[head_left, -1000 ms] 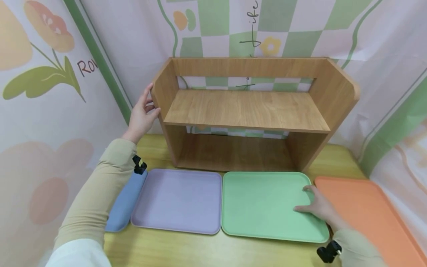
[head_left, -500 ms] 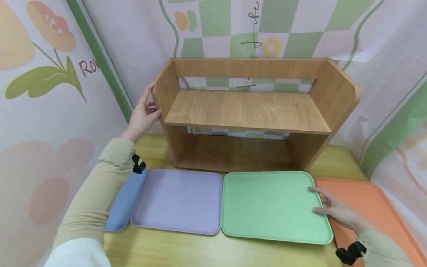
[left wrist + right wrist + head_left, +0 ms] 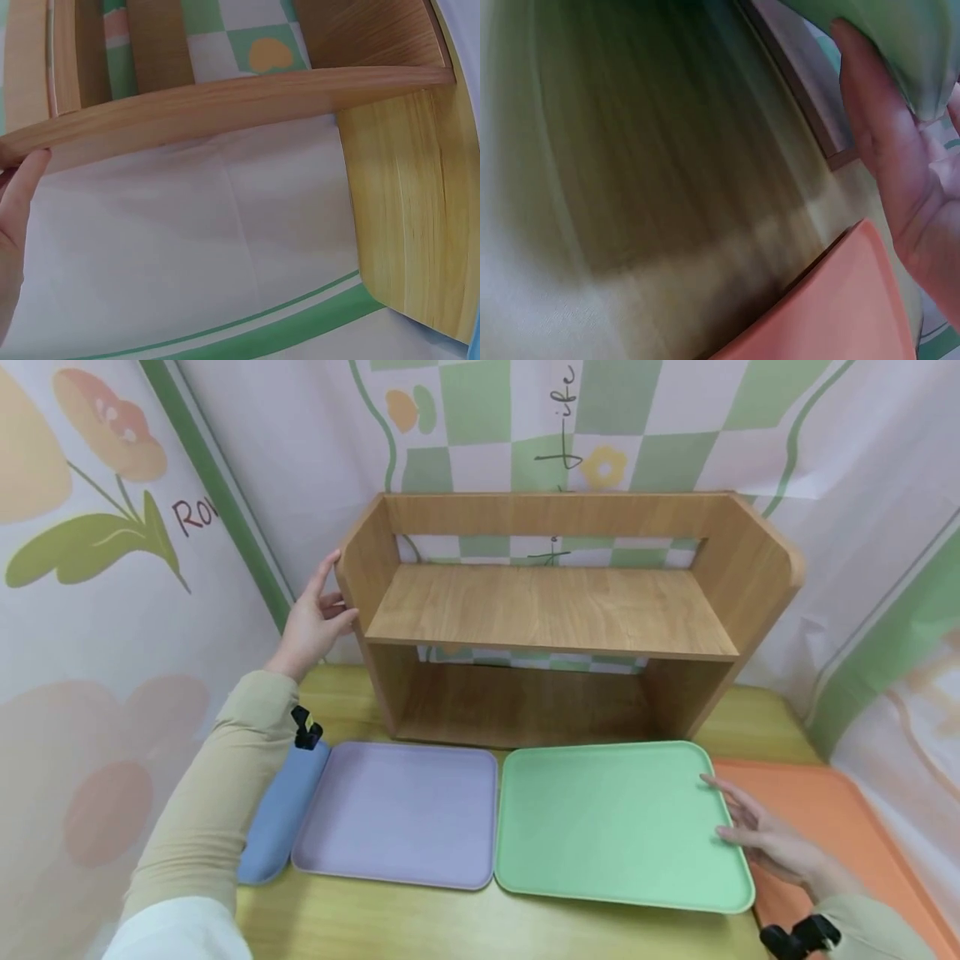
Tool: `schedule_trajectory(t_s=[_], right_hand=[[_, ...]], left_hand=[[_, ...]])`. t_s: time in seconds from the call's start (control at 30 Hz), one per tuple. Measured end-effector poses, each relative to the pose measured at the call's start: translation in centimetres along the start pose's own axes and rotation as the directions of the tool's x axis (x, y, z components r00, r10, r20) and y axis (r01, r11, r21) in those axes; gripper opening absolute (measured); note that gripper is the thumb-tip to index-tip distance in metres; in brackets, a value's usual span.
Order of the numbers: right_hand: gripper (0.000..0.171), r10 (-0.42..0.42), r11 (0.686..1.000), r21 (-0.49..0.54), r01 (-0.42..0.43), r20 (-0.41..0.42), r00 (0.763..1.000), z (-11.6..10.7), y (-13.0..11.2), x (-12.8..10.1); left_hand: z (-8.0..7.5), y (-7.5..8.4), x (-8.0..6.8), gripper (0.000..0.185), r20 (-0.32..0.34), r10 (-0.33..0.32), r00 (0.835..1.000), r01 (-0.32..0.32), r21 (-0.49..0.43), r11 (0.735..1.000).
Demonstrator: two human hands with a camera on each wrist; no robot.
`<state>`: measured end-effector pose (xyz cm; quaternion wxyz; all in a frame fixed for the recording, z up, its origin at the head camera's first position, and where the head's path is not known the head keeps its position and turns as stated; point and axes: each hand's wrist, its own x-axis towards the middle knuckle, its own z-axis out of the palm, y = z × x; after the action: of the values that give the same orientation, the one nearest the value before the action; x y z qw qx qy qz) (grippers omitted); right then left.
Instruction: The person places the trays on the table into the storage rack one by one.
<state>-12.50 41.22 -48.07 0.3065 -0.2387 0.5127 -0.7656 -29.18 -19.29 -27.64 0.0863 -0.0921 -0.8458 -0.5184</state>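
Note:
In the head view, my right hand grips a green tray by its right edge, with the thumb over the rim. That side of the tray is tilted up off the table, and a shadow lies beneath it in the right wrist view. My left hand holds the front edge of the left side panel of a wooden two-tier shelf. Only part of that hand shows in the left wrist view, its fingertip on the panel. Both shelf tiers are bare.
A purple tray lies left of the green one, and a blue tray sits partly under my left forearm. An orange tray lies at the right. All are on the wooden table. Patterned cloth hangs behind the shelf.
My right hand has moved right, from over the green tray's surface to its right edge, and that side of the tray has risen. The left hand stays on the shelf.

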Motion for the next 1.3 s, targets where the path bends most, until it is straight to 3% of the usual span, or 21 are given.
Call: schedule_trajectory(t_s=[0.17,0.57,0.93,1.3], right_hand=[[0.073,-0.006,0.999,0.034,0.005,0.022,1.000,0.1,-0.5,0.4],[0.072,-0.112,0.985,0.132,0.108,0.018,0.994,0.6,-0.2,0.8],[0.069,-0.173,0.978,0.109,0.178,-0.051,0.984,0.9,-1.2,0.6],[0.069,-0.186,0.974,0.124,0.188,-0.033,0.982,3.4,-3.3,2.3]], left_hand=[[-0.2,-0.1,0.2,0.086,0.006,-0.001,1.000,0.001,-0.024,1.000],[0.0,-0.4,0.4,0.087,0.004,0.009,1.000,-0.009,-0.012,1.000],[0.1,-0.7,0.5,0.088,0.006,0.010,1.000,-0.010,0.001,1.000],[0.1,-0.5,0.4,0.087,-0.002,0.009,1.000,-0.009,0.018,1.000]])
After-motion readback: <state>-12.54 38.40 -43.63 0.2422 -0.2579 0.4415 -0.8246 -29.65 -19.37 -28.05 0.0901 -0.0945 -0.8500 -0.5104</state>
